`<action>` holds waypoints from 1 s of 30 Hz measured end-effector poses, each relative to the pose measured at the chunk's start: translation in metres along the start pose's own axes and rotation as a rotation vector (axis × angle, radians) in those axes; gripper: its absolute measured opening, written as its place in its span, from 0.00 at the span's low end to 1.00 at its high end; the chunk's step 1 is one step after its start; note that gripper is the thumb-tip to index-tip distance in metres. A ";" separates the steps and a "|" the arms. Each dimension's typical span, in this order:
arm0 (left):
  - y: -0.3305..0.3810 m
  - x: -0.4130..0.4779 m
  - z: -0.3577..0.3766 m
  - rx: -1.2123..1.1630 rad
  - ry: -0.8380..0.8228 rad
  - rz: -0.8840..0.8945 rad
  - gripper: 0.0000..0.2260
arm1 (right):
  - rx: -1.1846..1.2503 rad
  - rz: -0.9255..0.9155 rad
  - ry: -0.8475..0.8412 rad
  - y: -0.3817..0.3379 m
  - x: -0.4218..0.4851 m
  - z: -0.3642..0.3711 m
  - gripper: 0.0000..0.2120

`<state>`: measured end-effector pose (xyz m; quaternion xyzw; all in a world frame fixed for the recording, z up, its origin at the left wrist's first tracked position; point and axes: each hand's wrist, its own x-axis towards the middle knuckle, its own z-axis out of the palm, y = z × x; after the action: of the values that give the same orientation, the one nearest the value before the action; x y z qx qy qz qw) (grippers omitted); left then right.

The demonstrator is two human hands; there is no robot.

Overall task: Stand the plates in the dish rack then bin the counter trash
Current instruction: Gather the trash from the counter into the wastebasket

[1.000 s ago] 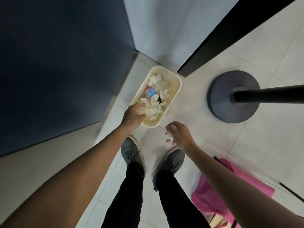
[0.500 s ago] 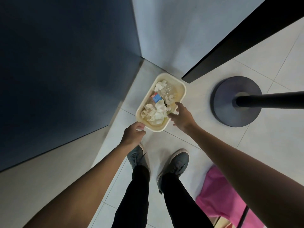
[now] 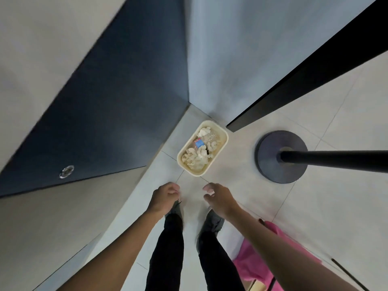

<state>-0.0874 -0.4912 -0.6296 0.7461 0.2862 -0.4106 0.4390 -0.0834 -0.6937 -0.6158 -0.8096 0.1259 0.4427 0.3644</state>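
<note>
Down on the pale tiled floor [image 3: 319,211], a cream rectangular bin [image 3: 219,150] sits in the corner where a dark blue panel [image 3: 126,101] meets a light grey wall [image 3: 241,59]. The trash lies inside it: crumpled white tissues [image 3: 196,159] heaped at the near end, and a clear plastic bottle [image 3: 207,138] with a blue label lying across the far end.

Both hands hang over the floor on the near side of the bin, apart from it and from each other. The left hand [image 3: 164,198] has its fingers loosely curled under and grasps nothing. The right hand [image 3: 218,198] has its fingers relaxed and slightly bent, also released.

Below the hands are two grey shoes [image 3: 213,222] and black trouser legs. To the right of the bin stands a round dark base [image 3: 270,166] carrying a black pole [image 3: 336,160]. A pink object [image 3: 252,267] lies at the lower right, and a small round metal fitting [image 3: 66,171] is set in the blue panel.
</note>
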 end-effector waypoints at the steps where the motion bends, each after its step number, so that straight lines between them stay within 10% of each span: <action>1: 0.002 -0.016 -0.002 -0.022 0.014 0.000 0.08 | -0.016 -0.017 -0.021 -0.004 -0.014 -0.002 0.15; 17: -0.027 -0.281 -0.003 -0.332 0.209 -0.021 0.11 | -0.430 -0.454 -0.204 -0.070 -0.239 -0.034 0.13; 30: -0.160 -0.440 -0.025 -0.462 0.453 0.035 0.13 | -0.791 -0.762 -0.396 -0.145 -0.339 0.102 0.12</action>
<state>-0.4242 -0.4266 -0.3097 0.7040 0.4494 -0.1510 0.5287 -0.2666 -0.5606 -0.3077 -0.7739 -0.4200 0.4366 0.1844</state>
